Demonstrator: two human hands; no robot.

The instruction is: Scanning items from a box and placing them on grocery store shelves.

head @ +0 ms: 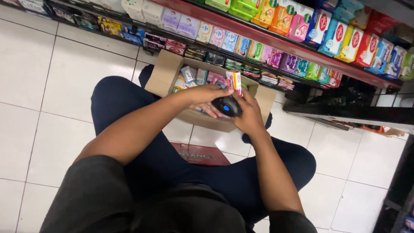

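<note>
both hands grip black device over open cardboard box rim.

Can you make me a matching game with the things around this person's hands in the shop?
Things:
1. small black handheld device with a blue button
2. open brown cardboard box
3. flat red carton
4. small red-and-white packet

Places:
A. on the white floor tiles between the knees
B. held in both hands
C. on the floor below the shelf, full of packets
D. upright just behind the hands

Pairs: 1-B, 2-C, 3-A, 4-D
</note>
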